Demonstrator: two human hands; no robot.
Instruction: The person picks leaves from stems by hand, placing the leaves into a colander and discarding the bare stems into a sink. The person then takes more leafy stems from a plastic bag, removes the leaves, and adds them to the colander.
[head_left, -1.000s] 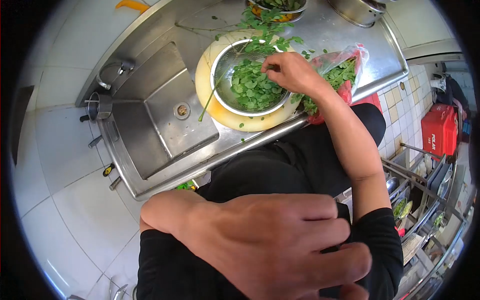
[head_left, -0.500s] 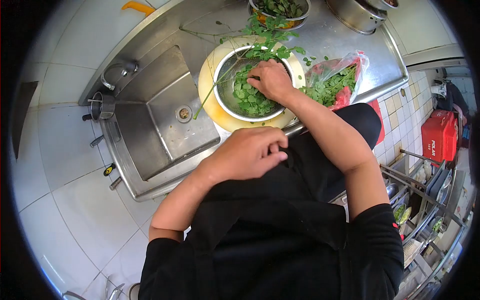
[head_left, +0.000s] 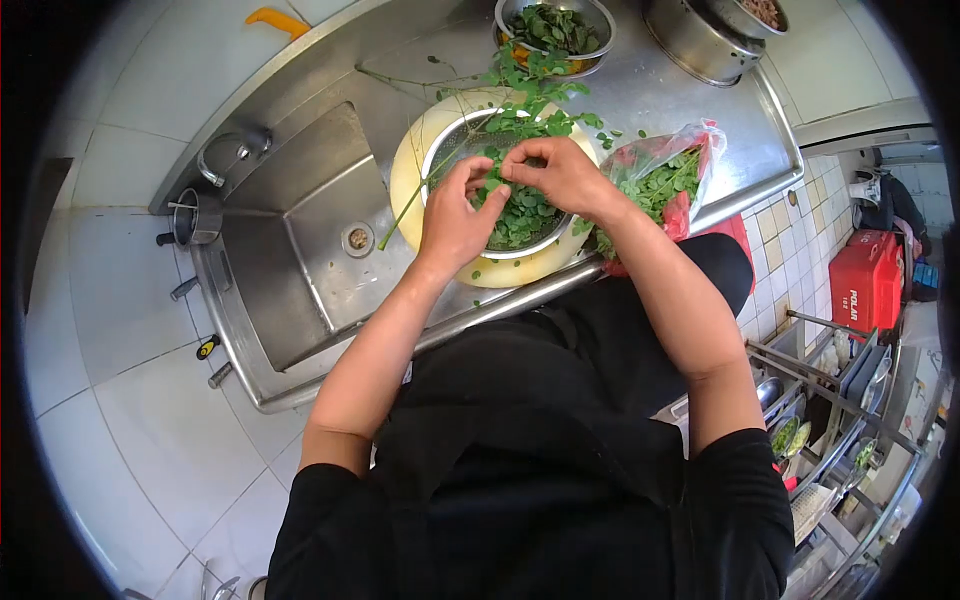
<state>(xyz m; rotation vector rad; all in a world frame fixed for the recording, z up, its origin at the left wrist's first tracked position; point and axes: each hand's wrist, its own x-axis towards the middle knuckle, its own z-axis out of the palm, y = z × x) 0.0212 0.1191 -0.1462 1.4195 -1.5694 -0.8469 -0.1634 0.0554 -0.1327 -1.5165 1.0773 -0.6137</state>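
Note:
My left hand (head_left: 458, 222) and my right hand (head_left: 560, 180) meet over a metal colander (head_left: 520, 252). Green leaves show between their fingertips. The left fingers and thumb curl around a small leafy sprig (head_left: 493, 181), and the right thumb and forefinger pinch at its other side; the exact grip is partly hidden. Plucked green leaves (head_left: 522, 222) lie in the colander, which sits on a round yellowish board (head_left: 408, 150). Across the colander's far side and the board lie leafy branches (head_left: 545, 105) with long thin stems.
A sink basin (head_left: 300, 250) with a faucet (head_left: 222, 160) is at the left. An open plastic bag (head_left: 700, 150) of leafy greens lies right of the board. Behind stand a bowl of leaves (head_left: 555, 30) and a metal pot (head_left: 695, 45). A shelf rack (head_left: 850, 400) stands at lower right.
My left hand has moved from near my body up to the colander, beside my right hand. The right hand has risen from the leaves, its fingers now turned toward the left hand.

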